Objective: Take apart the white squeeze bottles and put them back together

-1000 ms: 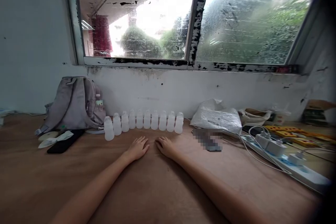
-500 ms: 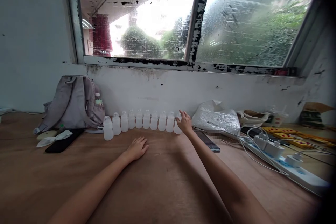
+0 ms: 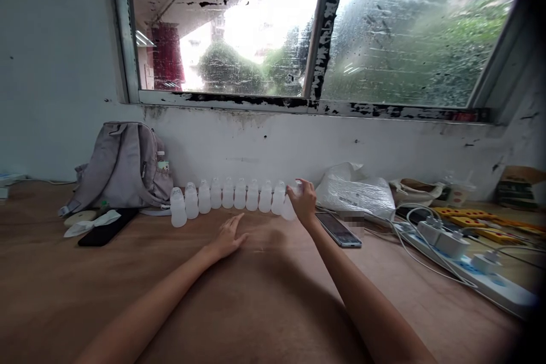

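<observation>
Several frosted white baby bottles [image 3: 228, 196] with clear caps stand upright in a slightly curved row near the wall. At the row's right end, my right hand [image 3: 303, 202] is closed round the upper part of the last bottle [image 3: 289, 210], with thumb and fingers on opposite sides of its top. This bottle looks slightly tilted, and the hand hides part of it. My left hand [image 3: 229, 238] is over the wooden tabletop in front of the middle bottles. Its fingers are stretched out, the thumb stands apart, and it holds nothing.
A grey backpack [image 3: 123, 168] leans at the left, with a black phone [image 3: 108, 228] and a tissue [image 3: 94, 224] before it. Right of my right hand are another phone [image 3: 340, 230], a plastic-wrapped package [image 3: 358, 193] and a power strip [image 3: 503, 284] with cables.
My right hand has closed round the top of the rightmost bottle, which now leans a little. My left hand has turned and shifted slightly right, fingers still stretched. The view has shifted slightly.
</observation>
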Action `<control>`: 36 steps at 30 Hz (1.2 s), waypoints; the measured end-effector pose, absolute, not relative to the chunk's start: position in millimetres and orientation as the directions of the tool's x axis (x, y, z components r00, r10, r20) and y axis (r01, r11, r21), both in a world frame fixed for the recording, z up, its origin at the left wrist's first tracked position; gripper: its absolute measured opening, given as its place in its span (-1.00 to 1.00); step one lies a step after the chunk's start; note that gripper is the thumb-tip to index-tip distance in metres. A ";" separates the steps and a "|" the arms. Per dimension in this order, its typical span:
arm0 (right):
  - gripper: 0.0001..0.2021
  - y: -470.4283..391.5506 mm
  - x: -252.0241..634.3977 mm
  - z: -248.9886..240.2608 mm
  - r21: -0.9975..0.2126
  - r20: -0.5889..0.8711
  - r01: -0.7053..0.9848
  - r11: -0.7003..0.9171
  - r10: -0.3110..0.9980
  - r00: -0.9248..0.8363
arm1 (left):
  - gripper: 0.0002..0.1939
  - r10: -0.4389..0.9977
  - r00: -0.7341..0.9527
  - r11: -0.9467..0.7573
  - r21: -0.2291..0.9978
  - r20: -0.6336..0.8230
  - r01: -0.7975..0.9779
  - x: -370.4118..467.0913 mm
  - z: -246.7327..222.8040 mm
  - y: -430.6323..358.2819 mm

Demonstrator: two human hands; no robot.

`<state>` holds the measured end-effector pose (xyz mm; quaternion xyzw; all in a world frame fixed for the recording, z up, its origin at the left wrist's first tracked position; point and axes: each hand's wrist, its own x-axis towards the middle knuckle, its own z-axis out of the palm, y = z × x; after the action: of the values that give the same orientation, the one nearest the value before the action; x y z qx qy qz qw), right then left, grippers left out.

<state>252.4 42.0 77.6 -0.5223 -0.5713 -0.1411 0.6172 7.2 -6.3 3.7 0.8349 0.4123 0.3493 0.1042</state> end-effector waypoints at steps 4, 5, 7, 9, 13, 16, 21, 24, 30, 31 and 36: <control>-0.68 18.1 203.8 92.9 -0.660 0.710 0.545 0.517 0.666 0.230 | -0.25 0.791 0.248 -0.604 0.652 0.559 0.459 25.4 17.7 -15.8; -0.68 12.2 192.3 94.5 -0.690 0.682 0.479 0.542 0.709 0.179 | -0.24 0.817 0.183 -0.565 0.695 0.547 0.445 28.4 22.1 -18.3; -0.69 1.7 173.7 96.4 -0.728 0.651 0.362 0.583 0.753 0.097 | -0.27 0.847 0.080 -0.501 0.738 0.526 0.452 30.7 32.0 -22.8; -0.70 -6.2 161.9 97.8 -0.760 0.623 0.254 0.598 0.782 0.025 | -0.35 0.851 0.060 -0.481 0.729 0.522 0.488 29.0 42.1 -26.5; -0.69 -14.0 152.7 99.4 -0.854 0.520 0.005 0.520 0.854 -0.004 | -0.58 0.882 0.182 -0.470 0.793 0.434 0.387 27.6 54.6 -33.2; -0.67 -14.3 151.1 98.0 -0.906 0.403 -0.161 0.391 0.914 -0.049 | -0.71 0.899 0.365 -0.278 0.959 0.241 0.051 35.1 52.3 -40.2; -0.70 -9.3 152.2 90.8 -0.935 0.250 -0.284 0.214 0.964 -0.095 | -0.76 0.852 0.524 0.188 0.935 -0.003 -0.299 43.7 41.3 -50.5; -0.73 -8.2 153.0 88.3 -0.916 0.185 -0.384 0.119 0.973 -0.140 | -0.73 0.776 0.630 0.376 0.833 -0.044 -0.405 40.9 40.1 -51.8; -0.76 -14.3 145.9 92.2 -0.842 0.242 -0.524 0.130 0.958 -0.151 | -0.68 0.679 0.734 0.525 0.693 0.009 -0.494 35.1 42.6 -52.6; -0.77 -15.0 144.0 92.6 -0.836 0.267 -0.520 0.174 0.957 -0.110 | -0.68 0.674 0.738 0.529 0.685 0.018 -0.500 35.0 42.7 -53.1; -0.74 -13.5 141.3 91.7 -0.859 0.285 -0.426 0.283 0.957 0.062 | -0.70 0.734 0.677 0.418 0.743 0.063 -0.523 38.6 44.7 -57.5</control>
<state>141.3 -13.5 91.7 -0.2972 -0.4461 0.5196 0.6653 38.6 -57.5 44.7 0.3848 0.1370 0.3780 0.8308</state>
